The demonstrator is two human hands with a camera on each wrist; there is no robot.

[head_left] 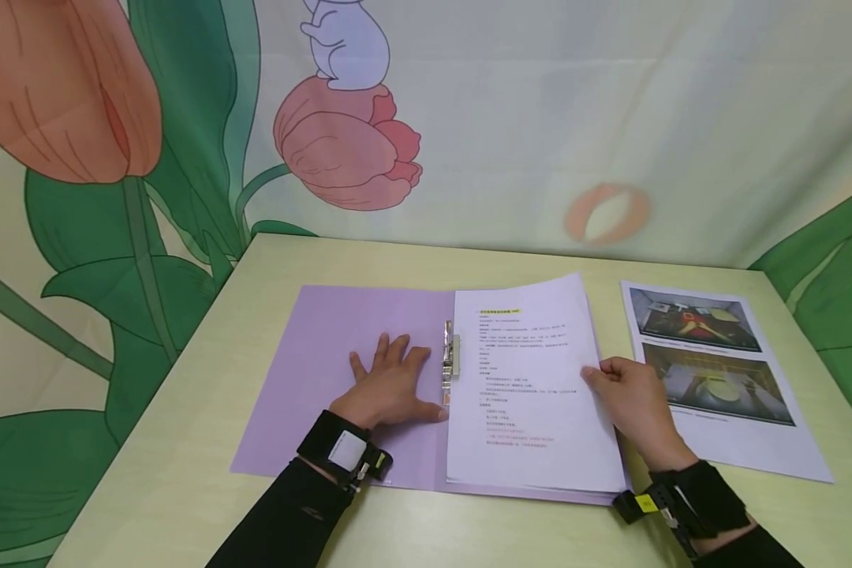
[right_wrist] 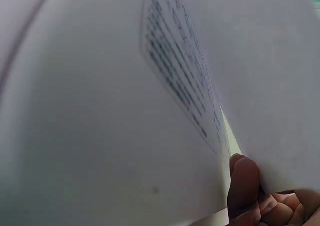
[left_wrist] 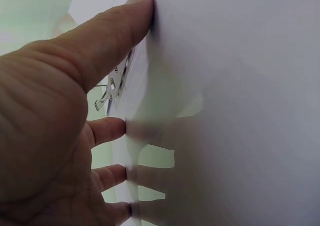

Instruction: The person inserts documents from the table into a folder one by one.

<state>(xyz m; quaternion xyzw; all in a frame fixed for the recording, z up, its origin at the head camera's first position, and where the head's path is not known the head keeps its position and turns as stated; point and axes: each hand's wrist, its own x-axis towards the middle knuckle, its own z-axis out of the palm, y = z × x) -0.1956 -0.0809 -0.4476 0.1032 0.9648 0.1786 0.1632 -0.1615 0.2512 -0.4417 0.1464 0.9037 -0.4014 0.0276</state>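
A purple folder [head_left: 326, 331] lies spread out on the table, with a metal clip [head_left: 456, 355] near its spine. My left hand [head_left: 386, 386] rests on the bare inside of the left cover, fingers spread. In the left wrist view the thumb and fingertips of that hand [left_wrist: 55, 95] touch the glossy cover, which mirrors them. Printed sheets [head_left: 514, 465] lie over the folder's right side, their right edge slightly raised. My right hand [head_left: 632, 406] pinches that edge between thumb and curled fingers. In the right wrist view, a lifted sheet [right_wrist: 280, 85] stands above a printed page [right_wrist: 100, 136].
Right of the folder, a loose sheet [head_left: 745, 454] with two colour photos lies on the pale wooden table [head_left: 184, 442], partly behind my right hand. A curtain [head_left: 511, 142] with printed tulips hangs behind the table's far edge.
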